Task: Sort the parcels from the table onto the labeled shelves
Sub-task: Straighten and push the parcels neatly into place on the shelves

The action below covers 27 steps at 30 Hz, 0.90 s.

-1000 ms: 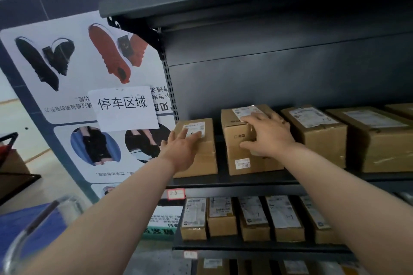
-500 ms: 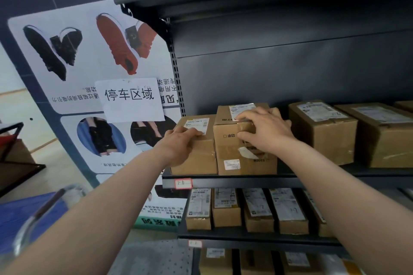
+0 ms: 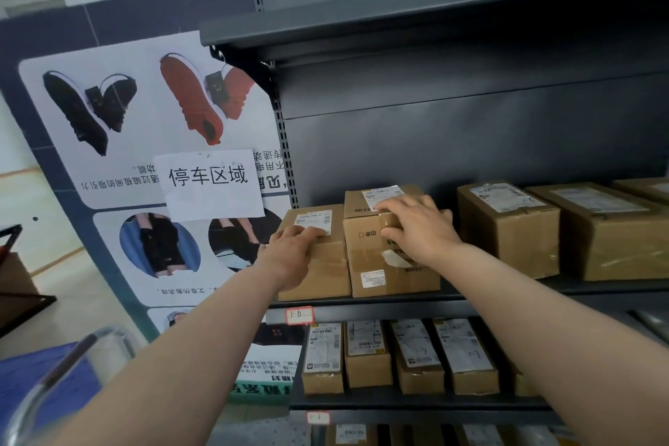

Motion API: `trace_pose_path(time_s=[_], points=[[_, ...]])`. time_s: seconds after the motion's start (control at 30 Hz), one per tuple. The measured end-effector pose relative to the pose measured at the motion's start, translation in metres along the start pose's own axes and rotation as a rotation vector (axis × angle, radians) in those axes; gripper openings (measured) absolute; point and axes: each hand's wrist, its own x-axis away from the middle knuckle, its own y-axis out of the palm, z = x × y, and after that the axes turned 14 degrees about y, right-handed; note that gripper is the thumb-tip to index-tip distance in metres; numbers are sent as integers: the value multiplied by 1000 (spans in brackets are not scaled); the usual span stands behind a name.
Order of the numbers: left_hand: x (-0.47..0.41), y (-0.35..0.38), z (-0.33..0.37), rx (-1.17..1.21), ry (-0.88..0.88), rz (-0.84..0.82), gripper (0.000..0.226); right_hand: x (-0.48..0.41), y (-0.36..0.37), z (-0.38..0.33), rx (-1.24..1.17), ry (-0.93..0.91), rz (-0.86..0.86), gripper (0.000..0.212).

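Note:
Two brown cardboard parcels stand side by side, touching, at the left end of a dark metal shelf (image 3: 362, 306). My left hand (image 3: 289, 257) lies flat on the front top of the smaller left parcel (image 3: 325, 275), fingers over its white label. My right hand (image 3: 416, 228) grips the upper front edge of the taller right parcel (image 3: 383, 264), fingers curled over its top. A red-edged tag (image 3: 299, 315) with handwriting is fixed to the shelf's front edge below the left parcel.
More parcels (image 3: 506, 228) sit further right on the same shelf. The shelf below holds a row of several narrow boxes (image 3: 365, 355). A poster with a paper sign (image 3: 210, 185) hangs to the left. A cart handle (image 3: 65, 369) and blue surface lie at the lower left.
The right parcel has slid left until it sits against the left parcel. Both hands stay on their boxes, and the view has tilted upward.

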Motion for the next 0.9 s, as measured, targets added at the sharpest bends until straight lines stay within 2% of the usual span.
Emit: trace_pose_path(time_s=[0.07,0.17,0.23,0.4,0.6,0.83,0.9], points=[[1,0,5,-19,-7,20,61,4,1,1,26,-8,4,49],[-2,-3,23,-35,13,160,65,18,2,7,50,-32,43,62],[-7,-7,44,-36,73,232,68,27,0,18,33,-33,84,64],[-33,-16,115,-53,242,254,67,37,-23,82,70,54,103,62],[-86,-2,211,-18,364,184,65,33,-72,176,163,172,156,61],[-136,21,289,59,369,34,65,25,-104,264,293,274,-27,81],[-145,22,301,37,364,-33,60,19,-107,278,321,270,-92,81]])
